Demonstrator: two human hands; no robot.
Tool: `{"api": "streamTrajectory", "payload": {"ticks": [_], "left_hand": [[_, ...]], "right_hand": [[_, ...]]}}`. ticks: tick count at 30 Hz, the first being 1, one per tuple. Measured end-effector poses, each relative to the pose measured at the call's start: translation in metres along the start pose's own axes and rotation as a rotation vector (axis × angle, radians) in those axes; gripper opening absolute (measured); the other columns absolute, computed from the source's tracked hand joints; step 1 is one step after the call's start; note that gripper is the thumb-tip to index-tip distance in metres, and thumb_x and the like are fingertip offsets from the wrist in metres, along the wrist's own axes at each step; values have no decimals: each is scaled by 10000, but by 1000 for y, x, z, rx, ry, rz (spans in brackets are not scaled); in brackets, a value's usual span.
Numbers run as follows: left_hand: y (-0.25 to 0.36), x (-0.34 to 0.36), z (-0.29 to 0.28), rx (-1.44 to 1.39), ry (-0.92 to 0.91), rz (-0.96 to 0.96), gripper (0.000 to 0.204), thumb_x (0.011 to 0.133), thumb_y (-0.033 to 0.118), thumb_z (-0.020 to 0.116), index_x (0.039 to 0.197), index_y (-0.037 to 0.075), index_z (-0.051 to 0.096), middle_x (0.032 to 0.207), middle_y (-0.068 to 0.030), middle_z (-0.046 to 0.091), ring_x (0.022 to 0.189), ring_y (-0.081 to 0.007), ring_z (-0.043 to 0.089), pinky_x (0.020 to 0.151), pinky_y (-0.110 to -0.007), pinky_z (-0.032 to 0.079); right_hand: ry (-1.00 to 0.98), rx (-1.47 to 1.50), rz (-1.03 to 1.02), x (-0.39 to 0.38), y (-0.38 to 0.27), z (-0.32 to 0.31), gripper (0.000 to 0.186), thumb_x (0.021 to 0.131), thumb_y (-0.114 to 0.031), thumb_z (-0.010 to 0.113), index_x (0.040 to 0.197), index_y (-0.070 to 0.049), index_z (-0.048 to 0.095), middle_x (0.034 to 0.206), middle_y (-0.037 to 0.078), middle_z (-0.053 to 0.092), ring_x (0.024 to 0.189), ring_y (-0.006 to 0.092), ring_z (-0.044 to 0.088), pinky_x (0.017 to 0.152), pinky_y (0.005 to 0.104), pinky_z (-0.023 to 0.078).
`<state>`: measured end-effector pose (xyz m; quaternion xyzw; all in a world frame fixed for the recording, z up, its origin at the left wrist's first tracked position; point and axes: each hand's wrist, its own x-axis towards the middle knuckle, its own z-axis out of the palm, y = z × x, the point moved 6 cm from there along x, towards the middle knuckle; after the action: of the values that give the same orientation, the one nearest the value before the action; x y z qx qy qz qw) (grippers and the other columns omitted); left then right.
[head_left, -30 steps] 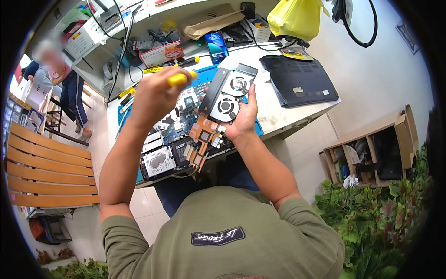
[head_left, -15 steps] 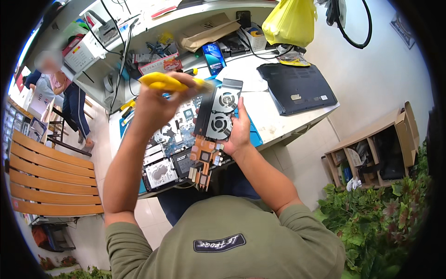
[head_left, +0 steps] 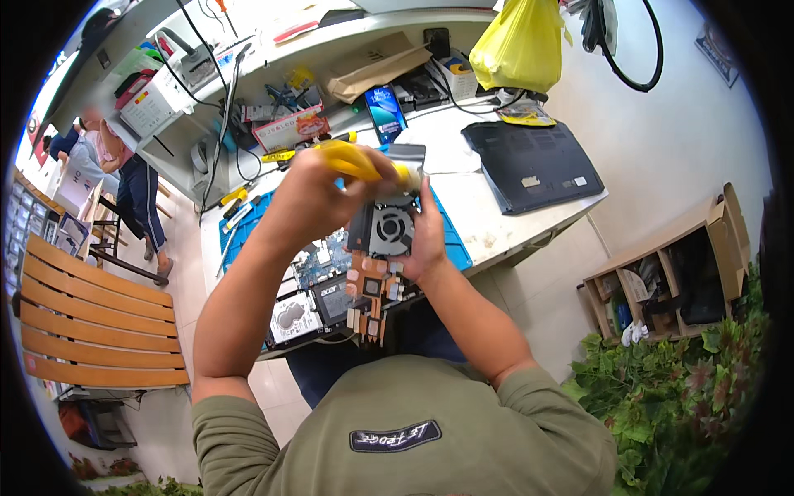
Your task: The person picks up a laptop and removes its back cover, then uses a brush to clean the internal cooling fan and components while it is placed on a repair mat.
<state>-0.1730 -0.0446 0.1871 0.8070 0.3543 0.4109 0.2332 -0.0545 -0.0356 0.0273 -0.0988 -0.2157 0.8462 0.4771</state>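
Observation:
My left hand (head_left: 318, 198) is closed around a yellow-handled brush (head_left: 351, 159), whose blurred pale head is over the upper fan of a laptop cooling assembly (head_left: 390, 230). That assembly has two fans in a black and silver housing and a copper heat sink (head_left: 368, 285) at its lower end. My right hand (head_left: 428, 236) grips it by its right edge, holding it tilted above an opened laptop (head_left: 327, 263). The brush and my left hand hide most of the upper fan. Beneath, the laptop's blue circuit board, black battery and silver hard drive show in part.
A blue mat (head_left: 447, 223) lies under the laptop. A black laptop cover (head_left: 533, 168) sits to the right, and a lit phone (head_left: 385, 114) leans at the back. Yellow-handled tools (head_left: 234, 197) lie at left. A yellow bag (head_left: 517, 45) hangs behind. Another person (head_left: 136, 182) stands far left.
My left hand has moved right and slightly down with the brush, bringing its head across the upper fan. My right hand keeps its grip on the cooling assembly.

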Motion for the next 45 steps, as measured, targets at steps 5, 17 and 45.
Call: {"api": "streamTrajectory", "payload": {"ticks": [5, 17, 45], "left_hand": [[-25, 4, -33, 296, 194, -65, 187, 941, -2, 791, 1120, 49, 785, 1073, -120, 819, 983, -193, 805, 882, -347, 638], [-7, 5, -24, -118, 159, -56, 138, 983, -18, 742, 1101, 41, 783, 1085, -63, 803, 1032, -198, 783, 928, -373, 629], [-13, -26, -20, -245, 347, -11, 162, 998, -26, 731, 1142, 35, 774, 1116, -47, 812, 952, -171, 772, 874, -354, 627]], "right_hand": [[-22, 55, -1, 1, -3, -8, 1061, 1001, -903, 194, 1524, -47, 542, 1304, 262, 713, 1175, 466, 724, 1042, 711, 552], [-19, 7, -38, -2, -11, 5, 1045, 982, -923, 257, 1536, -85, 545, 1331, 241, 701, 1154, 413, 738, 1002, 684, 581], [-67, -33, -190, -6, -22, 11, 935, 1041, -842, 293, 1598, -115, 483, 1430, 200, 668, 1257, 404, 698, 1037, 646, 580]]}}
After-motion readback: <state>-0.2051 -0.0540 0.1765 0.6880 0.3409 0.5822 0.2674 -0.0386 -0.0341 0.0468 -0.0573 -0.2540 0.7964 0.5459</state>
